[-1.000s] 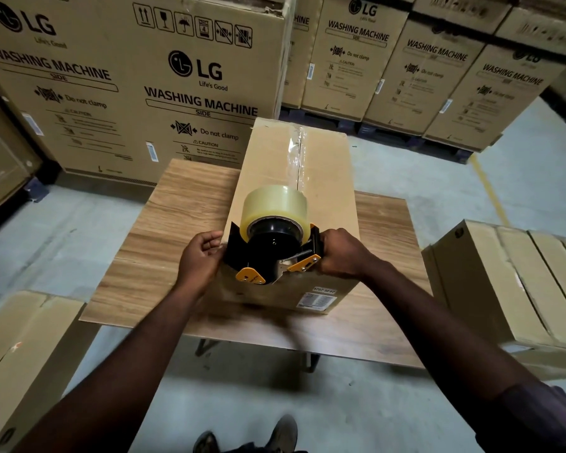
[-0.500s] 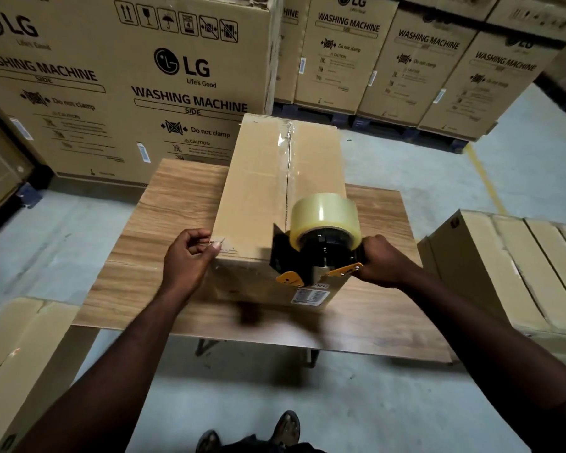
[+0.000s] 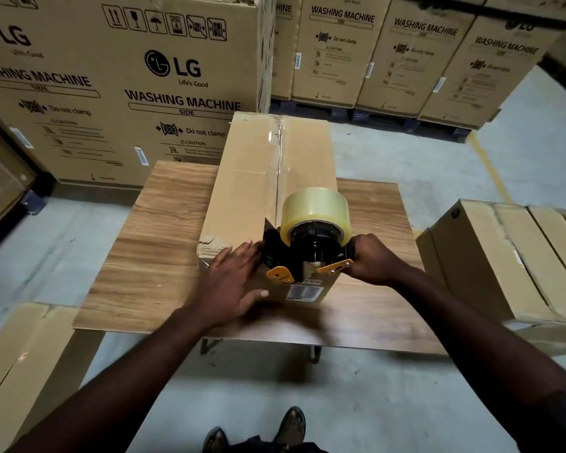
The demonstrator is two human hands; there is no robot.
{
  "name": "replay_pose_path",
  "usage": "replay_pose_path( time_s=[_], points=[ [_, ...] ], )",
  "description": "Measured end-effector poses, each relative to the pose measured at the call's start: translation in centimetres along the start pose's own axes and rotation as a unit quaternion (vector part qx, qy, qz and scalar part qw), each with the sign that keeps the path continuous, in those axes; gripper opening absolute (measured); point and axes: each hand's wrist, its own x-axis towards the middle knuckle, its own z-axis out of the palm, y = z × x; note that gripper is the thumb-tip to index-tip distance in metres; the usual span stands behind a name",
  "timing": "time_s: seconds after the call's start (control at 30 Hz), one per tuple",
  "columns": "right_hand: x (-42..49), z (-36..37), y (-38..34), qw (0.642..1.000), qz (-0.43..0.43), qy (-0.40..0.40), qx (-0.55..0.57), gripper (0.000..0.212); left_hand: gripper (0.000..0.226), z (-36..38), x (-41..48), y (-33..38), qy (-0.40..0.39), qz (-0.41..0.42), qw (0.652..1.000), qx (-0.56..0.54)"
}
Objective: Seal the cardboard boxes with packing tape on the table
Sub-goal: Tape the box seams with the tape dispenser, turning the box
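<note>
Brown cardboard makes up the long box (image 3: 252, 191), which lies lengthwise on the wood-grain table (image 3: 151, 256) with one end near the person and the other reaching past the far edge. A strip of clear tape (image 3: 274, 148) shines along its top seam. At the near end of that seam sits the tape dispenser (image 3: 303, 259), black with orange parts, carrying a fat roll of clear tape (image 3: 314, 210). The right hand (image 3: 373, 259) has its fingers curled round the dispenser's handle on the right side. The left hand (image 3: 232, 282) lies flat on the box's near left corner with fingers stretched out, grasping nothing, fingertips just beside the dispenser. Tall washing machine cartons (image 3: 128, 86) stand behind the table, more flat boxes (image 3: 510, 256) lie to the right, and others (image 3: 20, 354) sit low at the near left.
</note>
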Motion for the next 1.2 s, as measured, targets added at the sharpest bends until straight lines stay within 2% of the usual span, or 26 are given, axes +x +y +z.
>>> replay_pose_path(
  time_s=[0.1, 0.2, 0.23, 0.37, 0.47, 0.6, 0.7, 0.87, 0.93, 1.07, 1.2],
  points=[
    [-0.7, -0.6, 2.0, 1.000, 0.029, 0.001, 0.006, 0.050, 0.082, -0.1, 0.0, -0.2, -0.030, -0.004, 0.999, -0.020],
    [-2.8, -1.8, 5.4, 0.999, 0.044, 0.018, -0.006, 0.036, 0.081, -0.4, 0.1, 0.0, -0.038, -0.017, 0.999, -0.027],
    [-3.4, -2.0, 6.4, 0.999, 0.036, 0.025, -0.014, 0.032, 0.081, -0.5, 0.1, 0.0, -0.036, -0.020, 0.999, -0.031],
    [-4.6, -1.7, 8.9, 0.997, -0.032, 0.063, -0.022, 0.041, 0.077, -0.3, 0.5, 1.9, -0.025, -0.068, 0.997, -0.017],
    [-4.5, -1.6, 8.5, 0.996, -0.052, 0.069, 0.003, 0.039, 0.084, -0.1, 1.7, 5.6, -0.047, -0.116, 0.992, -0.011],
    [-4.3, -1.4, 9.0, 0.994, -0.078, 0.083, 0.001, 0.036, 0.091, 0.3, 4.6, 9.9, -0.070, -0.063, 0.996, -0.008],
    [-4.4, -0.7, 9.4, 0.991, -0.090, 0.095, 0.004, 0.034, 0.093, 0.7, 5.2, 10.5, -0.064, -0.052, 0.997, -0.006],
    [-4.7, 0.3, 12.0, 0.998, -0.005, 0.063, 0.023, 0.032, 0.087, 0.5, 4.7, 9.1, -0.054, -0.038, 0.996, -0.053],
    [-5.3, -0.2, 13.4, 0.997, 0.002, 0.068, 0.020, 0.032, 0.085, 0.4, 4.8, 9.2, -0.054, -0.035, 0.996, -0.055],
    [-6.7, -1.2, 14.0, 0.996, -0.027, 0.082, 0.013, 0.028, 0.086, 0.2, 4.8, 9.8, -0.075, -0.063, 0.994, -0.048],
    [-5.8, -0.9, 14.1, 0.994, -0.062, 0.086, -0.015, 0.020, 0.096, -0.2, 6.6, 13.1, -0.117, -0.102, 0.988, -0.013]
  ],
)
